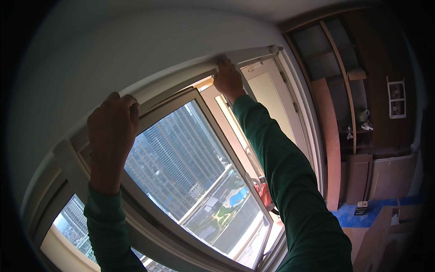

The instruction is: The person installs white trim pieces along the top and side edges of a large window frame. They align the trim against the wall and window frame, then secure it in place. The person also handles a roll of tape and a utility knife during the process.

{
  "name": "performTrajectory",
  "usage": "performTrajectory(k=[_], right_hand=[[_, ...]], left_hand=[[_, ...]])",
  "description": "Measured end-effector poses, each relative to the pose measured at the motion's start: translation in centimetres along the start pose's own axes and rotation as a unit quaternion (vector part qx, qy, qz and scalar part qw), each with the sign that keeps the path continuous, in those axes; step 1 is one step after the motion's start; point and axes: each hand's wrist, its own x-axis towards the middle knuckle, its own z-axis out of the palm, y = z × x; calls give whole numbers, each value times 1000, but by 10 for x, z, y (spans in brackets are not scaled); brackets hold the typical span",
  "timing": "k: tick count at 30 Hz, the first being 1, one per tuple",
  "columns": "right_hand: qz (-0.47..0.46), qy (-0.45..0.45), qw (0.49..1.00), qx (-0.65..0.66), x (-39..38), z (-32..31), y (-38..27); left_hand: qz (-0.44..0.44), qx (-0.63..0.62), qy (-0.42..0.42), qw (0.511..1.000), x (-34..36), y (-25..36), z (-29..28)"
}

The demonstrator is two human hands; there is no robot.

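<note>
Both my arms, in green sleeves, are raised to the top of a pale door frame (172, 71). My left hand (112, 129) is closed, its curled fingers against the upper trim at the left; whatever it may hold is hidden. Farther right, my right hand (229, 79) is also closed, fingertips up at the same top rail, and anything in them cannot be made out. Between and below my arms, a framed glass panel (190, 167) stands tilted open. Through its glass show tall buildings and a blue pool far below.
Left of the panel is another window pane (74, 222). Beyond the opening are a white door (269, 90) and a red object (263, 194). At right stand dark wooden shelves (324, 56), a leaning board (327, 140), loose panels (392, 177) and blue floor sheeting (351, 219).
</note>
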Motion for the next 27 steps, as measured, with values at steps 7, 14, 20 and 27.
performTrajectory(k=[7,14,20,27], right_hand=[[9,26,1000,1,-6,-3,-8],[-37,98,994,42,-12,1,-3],[-38,83,994,60,-16,-3,-16],[-46,129,989,53,-16,-2,-23]], left_hand=[[-25,1,-30,999,0,0,-3],[-25,8,-36,999,0,2,0],[-25,27,-31,999,-3,-2,4],[-20,16,2,1000,1,-3,3]])
